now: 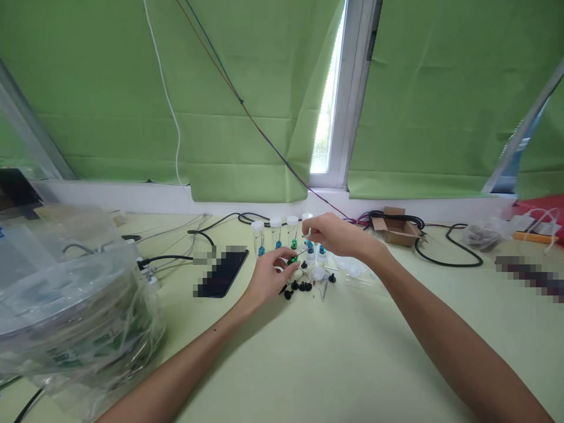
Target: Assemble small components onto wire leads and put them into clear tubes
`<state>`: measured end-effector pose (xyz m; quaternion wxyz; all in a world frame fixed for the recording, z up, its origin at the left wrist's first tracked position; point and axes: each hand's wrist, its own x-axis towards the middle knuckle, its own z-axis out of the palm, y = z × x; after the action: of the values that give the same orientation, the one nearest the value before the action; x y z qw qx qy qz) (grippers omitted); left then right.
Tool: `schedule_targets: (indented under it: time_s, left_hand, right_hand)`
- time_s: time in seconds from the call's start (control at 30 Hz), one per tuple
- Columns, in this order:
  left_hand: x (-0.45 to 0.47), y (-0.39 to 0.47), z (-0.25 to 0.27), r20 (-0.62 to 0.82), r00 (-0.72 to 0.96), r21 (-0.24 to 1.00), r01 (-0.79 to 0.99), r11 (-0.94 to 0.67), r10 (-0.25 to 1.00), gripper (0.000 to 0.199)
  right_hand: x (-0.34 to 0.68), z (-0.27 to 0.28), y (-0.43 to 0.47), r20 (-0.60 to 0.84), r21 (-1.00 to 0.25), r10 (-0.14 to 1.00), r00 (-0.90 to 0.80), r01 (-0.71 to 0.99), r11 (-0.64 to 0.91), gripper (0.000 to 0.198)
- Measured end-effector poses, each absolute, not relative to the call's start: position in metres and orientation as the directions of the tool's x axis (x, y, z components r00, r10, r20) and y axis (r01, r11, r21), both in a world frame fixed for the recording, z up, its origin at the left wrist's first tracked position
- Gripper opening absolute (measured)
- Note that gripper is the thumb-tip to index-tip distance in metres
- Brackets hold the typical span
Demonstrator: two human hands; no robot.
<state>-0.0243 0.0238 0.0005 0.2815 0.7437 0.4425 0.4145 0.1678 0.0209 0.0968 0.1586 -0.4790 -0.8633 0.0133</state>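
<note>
My left hand (271,273) is closed in a pinch on a small green piece (294,259), whose exact kind is too small to make out. My right hand (329,232) reaches in from the other side with its fingers pinched together near a thin rod-like line; what they hold is not clear. Behind the hands stand several clear tubes with white caps (258,225), containing small blue or green pieces. Small black knob-like parts (304,286) lie scattered below my hands. Beside them are a white round cap (318,273) and a thin bent metal piece (325,289).
A black phone (224,274) lies left of my hands. Farther left stands a large plastic-wrapped spool (79,317). An opened cardboard box (396,229) and black cables (458,264) are at the back right. Clear plastic pieces (353,269) lie under my right forearm.
</note>
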Motion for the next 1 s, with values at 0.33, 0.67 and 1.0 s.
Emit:
schedule_targets:
  time_s: [0.33,0.67,1.0]
  left_hand:
    - [-0.0240,0.0263,0.0012,0.367,0.254,0.798,0.409,-0.443,0.895,0.026]
    - [-0.0245,0.0260,-0.0008,0.378,0.249,0.809,0.379,-0.448,0.892,0.027]
    - [-0.0237,0.0262,0.0005,0.358,0.254,0.809,0.396,-0.434,0.899,0.027]
  right_hand:
    - [0.1699,0.0972,0.0203,0.231,-0.221,0.849,-0.476,0.824,0.522,0.013]
    - [0.1698,0.0975,0.0203,0.220,-0.248,0.858,-0.464,0.824,0.509,0.014]
    - [0.1715,0.0972,0.0219,0.242,-0.243,0.839,-0.488,0.807,0.539,0.013]
